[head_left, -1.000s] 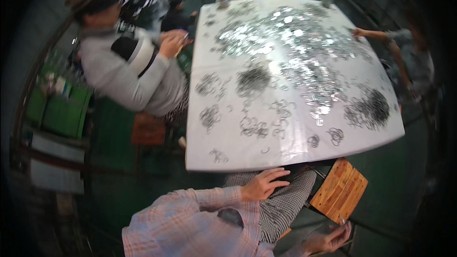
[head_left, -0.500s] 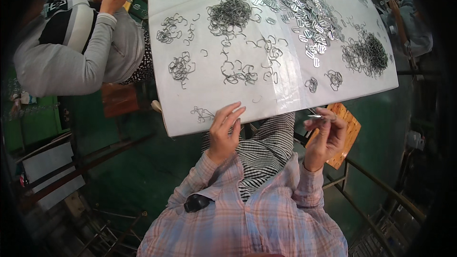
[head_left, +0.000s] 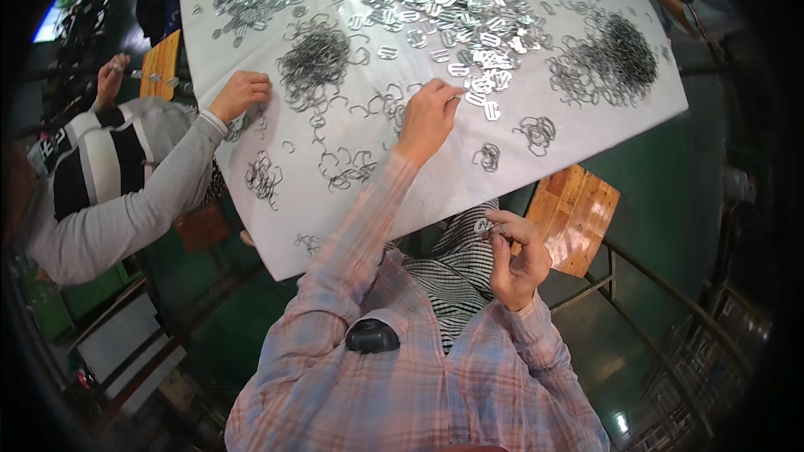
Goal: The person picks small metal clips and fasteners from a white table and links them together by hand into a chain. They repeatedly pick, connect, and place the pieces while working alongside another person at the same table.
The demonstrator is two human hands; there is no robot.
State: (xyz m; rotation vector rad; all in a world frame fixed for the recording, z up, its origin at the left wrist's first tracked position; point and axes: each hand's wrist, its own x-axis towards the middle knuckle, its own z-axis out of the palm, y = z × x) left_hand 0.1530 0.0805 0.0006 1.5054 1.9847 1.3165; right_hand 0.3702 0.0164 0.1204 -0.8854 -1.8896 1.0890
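My left hand [head_left: 431, 117] reaches across the white-covered table, its fingertips together at the edge of a pile of flat, slotted metal buckles [head_left: 490, 59]. Whether a buckle is between those fingertips is hidden. Closer to my body, just off the table's edge, my right hand [head_left: 521, 261] pinches a small slotted metal buckle [head_left: 483, 227] between thumb and fingers. Between my forearms and the pile lie loose bent wire hooks [head_left: 347, 166], and two small heaps of similar wire pieces [head_left: 536, 134] sit to the right of my left hand.
Dense heaps of wire hooks [head_left: 314, 59] stand left and right on the table [head_left: 402, 201]. A co-worker's hand [head_left: 241, 94] rests over small pieces at the left edge. A wooden stool [head_left: 574, 218] stands by the table's near right edge. Another person's arm shows at the far right.
My left hand has gone from the near edge forward to the buckle pile. My right hand stays off the edge, pinching the buckle. The co-worker's hand has come onto the table. The view has shifted.
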